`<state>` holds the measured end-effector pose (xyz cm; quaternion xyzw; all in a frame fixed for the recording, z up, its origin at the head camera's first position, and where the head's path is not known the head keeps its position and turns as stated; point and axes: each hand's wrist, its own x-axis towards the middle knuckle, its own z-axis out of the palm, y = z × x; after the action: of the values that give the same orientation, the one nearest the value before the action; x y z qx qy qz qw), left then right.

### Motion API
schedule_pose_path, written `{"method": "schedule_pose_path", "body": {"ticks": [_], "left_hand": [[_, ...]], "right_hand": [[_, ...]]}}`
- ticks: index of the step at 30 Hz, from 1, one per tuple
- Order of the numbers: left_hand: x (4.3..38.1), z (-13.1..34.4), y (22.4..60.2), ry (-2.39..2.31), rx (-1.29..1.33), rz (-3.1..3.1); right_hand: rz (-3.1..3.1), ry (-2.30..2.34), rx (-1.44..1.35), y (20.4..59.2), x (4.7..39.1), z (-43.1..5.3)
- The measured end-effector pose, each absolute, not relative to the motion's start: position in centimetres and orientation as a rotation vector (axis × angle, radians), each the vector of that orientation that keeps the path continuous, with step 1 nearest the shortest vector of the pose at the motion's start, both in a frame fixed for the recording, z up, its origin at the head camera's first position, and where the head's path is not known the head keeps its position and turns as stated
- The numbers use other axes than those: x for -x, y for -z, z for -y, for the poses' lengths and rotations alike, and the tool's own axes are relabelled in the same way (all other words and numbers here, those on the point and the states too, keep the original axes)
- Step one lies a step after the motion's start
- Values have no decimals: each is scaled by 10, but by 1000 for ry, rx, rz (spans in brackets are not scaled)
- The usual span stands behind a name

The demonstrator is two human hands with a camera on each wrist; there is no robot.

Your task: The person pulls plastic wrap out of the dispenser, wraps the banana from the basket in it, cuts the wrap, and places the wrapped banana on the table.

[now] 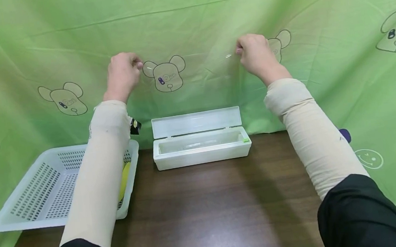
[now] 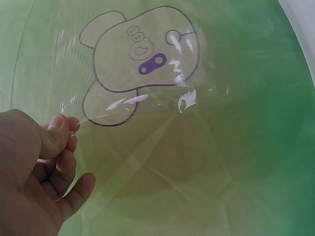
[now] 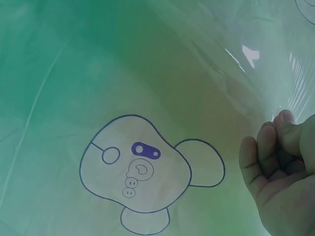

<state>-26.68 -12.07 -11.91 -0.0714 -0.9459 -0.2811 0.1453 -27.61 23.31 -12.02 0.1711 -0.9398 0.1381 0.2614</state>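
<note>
A sheet of clear plastic film [image 2: 129,101] is stretched between my raised hands, shown mostly by its glints and creases. My left hand [image 1: 123,75] pinches one edge of it between thumb and forefinger, the other fingers loosely bent. Opposite, my right hand [image 1: 257,56] pinches the film too, and fine folds fan out from its fingertips in the right wrist view. Below and between the hands, a white film box [image 1: 201,155] sits on the table with its hinged lid [image 1: 196,123] raised. Where the film's lower edge ends cannot be made out.
A white perforated basket [image 1: 11,220] stands on the brown table [image 1: 208,216] at left, partly behind my left forearm. Something yellow [image 1: 125,180] lies in it. A green curtain [image 1: 201,25] with printed bear heads hangs behind. A purple object [image 1: 345,135] shows beyond my right forearm.
</note>
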Motion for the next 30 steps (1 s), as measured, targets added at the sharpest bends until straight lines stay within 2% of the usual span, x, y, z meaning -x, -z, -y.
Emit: {"method": "schedule_pose_path", "body": {"ticks": [9,14,24,30], "left_hand": [[265,117,115,833,191,2717],[252,117,114,885,238,2730],[200,137,112,966,483,2701],[168,152,123,982,582,2699]], "right_hand": [[2550,-366,-445,117,273,-233],[2615,-415,-445,111,257,-236],[2678,-462,-500,104,185,-248],[2576,-492,-642,121,139,-242]]}}
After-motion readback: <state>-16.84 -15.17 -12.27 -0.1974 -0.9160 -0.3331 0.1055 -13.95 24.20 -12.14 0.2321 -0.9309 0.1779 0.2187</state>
